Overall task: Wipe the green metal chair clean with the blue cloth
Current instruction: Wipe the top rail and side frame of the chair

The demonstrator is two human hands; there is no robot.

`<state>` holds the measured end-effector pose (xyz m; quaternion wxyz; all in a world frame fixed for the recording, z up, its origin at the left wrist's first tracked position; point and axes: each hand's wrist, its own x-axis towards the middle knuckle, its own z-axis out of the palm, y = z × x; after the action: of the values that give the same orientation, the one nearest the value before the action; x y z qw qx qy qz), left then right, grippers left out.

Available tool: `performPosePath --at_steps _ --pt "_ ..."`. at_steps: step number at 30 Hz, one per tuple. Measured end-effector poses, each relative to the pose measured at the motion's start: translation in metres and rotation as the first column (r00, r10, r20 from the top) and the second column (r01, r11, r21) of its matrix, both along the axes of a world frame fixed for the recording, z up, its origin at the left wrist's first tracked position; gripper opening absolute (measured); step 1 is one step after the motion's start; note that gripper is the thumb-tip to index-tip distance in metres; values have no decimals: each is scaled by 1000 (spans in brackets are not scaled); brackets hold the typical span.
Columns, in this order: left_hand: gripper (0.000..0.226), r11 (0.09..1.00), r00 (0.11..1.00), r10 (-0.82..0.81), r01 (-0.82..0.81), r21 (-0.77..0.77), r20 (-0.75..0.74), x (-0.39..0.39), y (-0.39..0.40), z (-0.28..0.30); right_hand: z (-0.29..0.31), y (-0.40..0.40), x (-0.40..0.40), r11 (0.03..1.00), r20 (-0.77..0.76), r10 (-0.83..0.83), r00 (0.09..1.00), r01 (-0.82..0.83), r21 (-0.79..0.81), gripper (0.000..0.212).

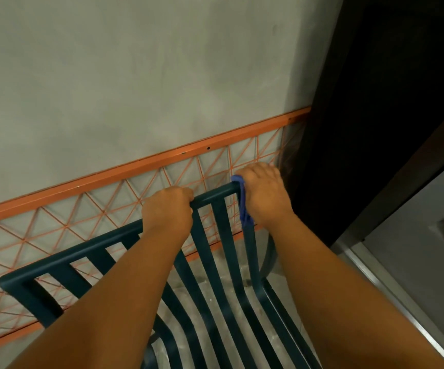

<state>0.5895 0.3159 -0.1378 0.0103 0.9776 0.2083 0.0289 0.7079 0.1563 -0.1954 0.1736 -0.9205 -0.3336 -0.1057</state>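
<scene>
Head view: the green metal chair (pixel 223 265) is standing with its slatted back toward a grey wall (pixel 135 75), and both of the person's arms are reaching over the seat to the back's top rail. The left hand (pixel 169 209) is gripping that top rail near its middle, fingers curling over the far side of the bar. The right hand (pixel 264 194) is sitting at the rail's right-hand corner, fingers bending down over it and clamping the blue cloth (pixel 243 202) against the corner and the upright just below. The cloth is showing as a narrow strip along the inner edge of that hand, hanging down the upright. Beyond both hands, an orange wire lattice panel (pixel 82 217) is running along the base of the wall. To the right of the right hand, a dark doorway (pixel 375 115) is opening.
</scene>
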Motion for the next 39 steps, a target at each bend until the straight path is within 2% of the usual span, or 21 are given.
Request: performPosePath --at_steps 2,4,6,8,9,12,15,17,20,23,28,30,31,33,35,37,39 --pt "23 1000 1000 10 -9 24 -5 1 -1 0 10 11 2 988 -52 -152 987 154 29 39" --pt "23 999 1000 18 -18 33 -16 2 -1 0 13 25 -8 978 -79 -208 975 210 11 37" --pt "22 999 999 26 -25 39 -29 2 -1 1 5 35 -17 996 -23 -52 998 54 73 39" --pt "21 999 999 25 -23 43 -35 1 -2 2 -4 32 -21 979 35 130 991 -134 156 33" --pt "21 999 999 21 -20 41 -35 1 -3 2 -4 29 -18 973 43 176 983 -180 143 31" --pt "21 999 999 14 -13 31 -31 0 -3 3 6 18 -1 987 -26 160 987 -159 29 26" --pt "23 1000 1000 13 -13 18 -14 -1 -2 2 19 12 14 999 -68 -6 998 4 -40 25" --pt "24 1000 1000 6 -6 13 -13 -1 -1 1 28 11 22 987 -98 -96 991 81 -142 29" --pt "23 1000 1000 -3 3 21 -7 -1 1 -1 44 13 36 945 -283 -239 929 155 -289 29" --pt "21 999 1000 0 0 32 7 -1 1 -3 54 29 44 904 -393 -290 872 116 -411 22" --pt "21 1000 999 -7 7 24 32 0 3 -5 58 56 34 852 -369 -186 911 -38 -523 18" --pt "22 1000 999 -18 17 26 36 1 3 -6 53 59 21 877 -302 -120 946 -41 -478 18" --pt "23 999 999 -18 17 29 33 1 3 -5 45 59 11 917 -253 -75 964 -33 -397 18" --pt "24 1000 1000 -7 7 28 19 2 3 -5 19 57 -10 994 -118 47 992 -58 -91 24" --pt "25 1000 1000 3 -3 16 6 2 3 -4 -1 46 -26 964 4 192 981 -190 189 29" --pt "26 1000 1000 -4 4 5 4 1 2 -3 -11 31 -25 927 78 275 958 -285 244 34" --pt "26 1000 1000 -12 12 3 15 0 3 -4 -8 19 -14 963 62 190 980 -198 181 45"
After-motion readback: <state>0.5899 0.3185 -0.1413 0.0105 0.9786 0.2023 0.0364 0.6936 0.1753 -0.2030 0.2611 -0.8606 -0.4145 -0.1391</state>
